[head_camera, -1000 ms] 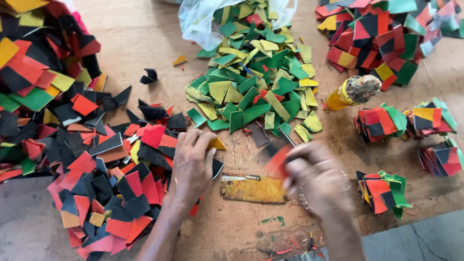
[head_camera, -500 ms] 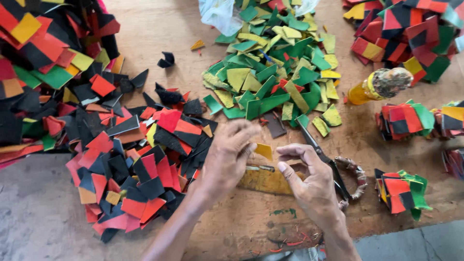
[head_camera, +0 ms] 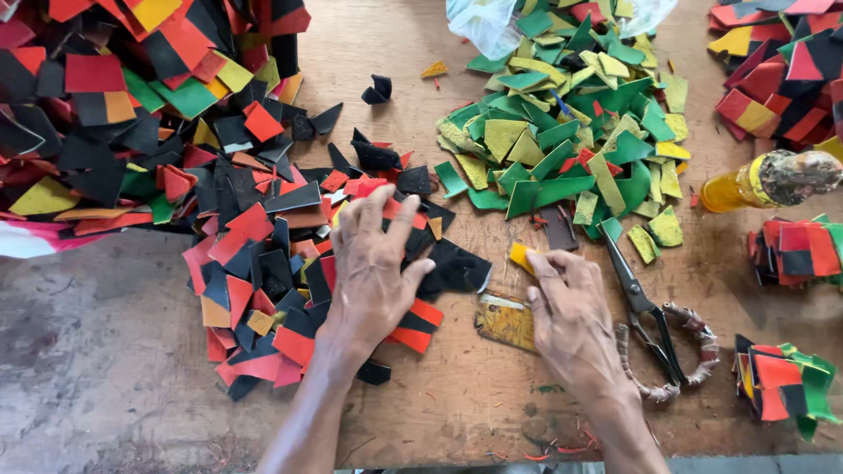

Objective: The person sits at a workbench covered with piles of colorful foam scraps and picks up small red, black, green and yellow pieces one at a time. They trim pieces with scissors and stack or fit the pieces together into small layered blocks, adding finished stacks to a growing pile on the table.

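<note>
Scraps point(head_camera: 263, 290) of red and black, pinned flat under spread left hand point(head_camera: 373, 263); small yellow piece point(head_camera: 520, 255) pinched in right-hand grip point(head_camera: 571, 307), scissors point(head_camera: 645, 312) just right of it.

A small yellow scrap point(head_camera: 521, 255) sits pinched beside a flat, worn yellow template point(head_camera: 504, 321) on the wood.

Bare forearms, sleeveless, no gloves
</note>
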